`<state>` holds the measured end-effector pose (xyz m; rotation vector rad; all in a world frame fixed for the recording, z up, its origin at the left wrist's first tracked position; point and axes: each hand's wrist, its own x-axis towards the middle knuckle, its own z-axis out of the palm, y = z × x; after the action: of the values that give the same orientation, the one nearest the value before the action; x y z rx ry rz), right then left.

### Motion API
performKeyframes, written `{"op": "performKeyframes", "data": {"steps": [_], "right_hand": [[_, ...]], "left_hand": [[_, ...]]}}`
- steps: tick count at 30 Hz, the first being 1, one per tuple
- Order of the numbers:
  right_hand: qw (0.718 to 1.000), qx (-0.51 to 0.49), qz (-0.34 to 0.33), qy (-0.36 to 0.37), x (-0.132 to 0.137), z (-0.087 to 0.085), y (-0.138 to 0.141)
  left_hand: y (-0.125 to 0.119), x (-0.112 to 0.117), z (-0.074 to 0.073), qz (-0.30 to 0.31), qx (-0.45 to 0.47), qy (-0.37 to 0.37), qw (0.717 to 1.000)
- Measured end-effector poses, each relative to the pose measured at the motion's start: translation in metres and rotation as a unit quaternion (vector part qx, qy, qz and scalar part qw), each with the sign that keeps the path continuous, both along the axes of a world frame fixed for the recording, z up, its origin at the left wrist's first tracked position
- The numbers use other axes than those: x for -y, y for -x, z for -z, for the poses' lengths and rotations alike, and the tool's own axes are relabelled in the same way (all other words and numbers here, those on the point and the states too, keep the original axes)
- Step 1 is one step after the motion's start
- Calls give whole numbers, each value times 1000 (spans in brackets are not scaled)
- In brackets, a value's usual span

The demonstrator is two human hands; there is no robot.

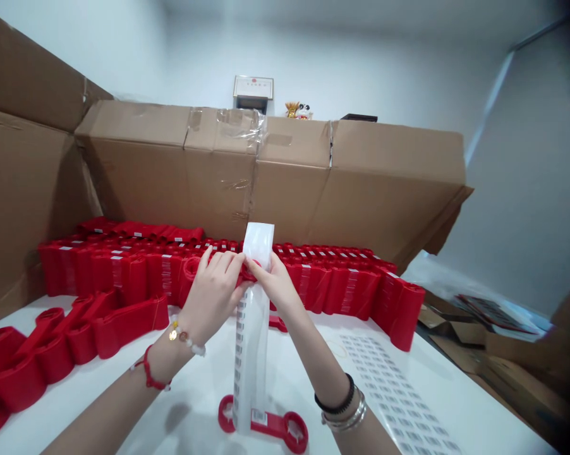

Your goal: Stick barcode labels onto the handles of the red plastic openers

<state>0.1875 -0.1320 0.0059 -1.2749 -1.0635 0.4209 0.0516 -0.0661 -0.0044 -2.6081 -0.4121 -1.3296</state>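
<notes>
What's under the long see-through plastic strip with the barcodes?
The strip ends on a red plastic piece with two rings, lying on the white table. The strip covers part of the piece's bar, so that bit can't be seen.

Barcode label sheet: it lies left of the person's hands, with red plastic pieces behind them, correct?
No: the barcode label sheet lies right of the left hand and right hand, not left of them, as the head view shows. The red plastic pieces do stand behind them.
</notes>
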Motion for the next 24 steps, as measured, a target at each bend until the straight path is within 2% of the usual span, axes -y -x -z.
{"op": "performKeyframes", "data": {"steps": [8,15,24], "right_hand": [[1000,25,-14,0,-3,3,-2],[996,37,-58,62,5,-6,-5],[991,18,-106,78,5,-4,-11]], "left_hand": [[2,-16,0,49,-10,-30,998],[4,-23,-3,74,-6,-37,997],[8,-26,-10,101,1,-29,995]]}}
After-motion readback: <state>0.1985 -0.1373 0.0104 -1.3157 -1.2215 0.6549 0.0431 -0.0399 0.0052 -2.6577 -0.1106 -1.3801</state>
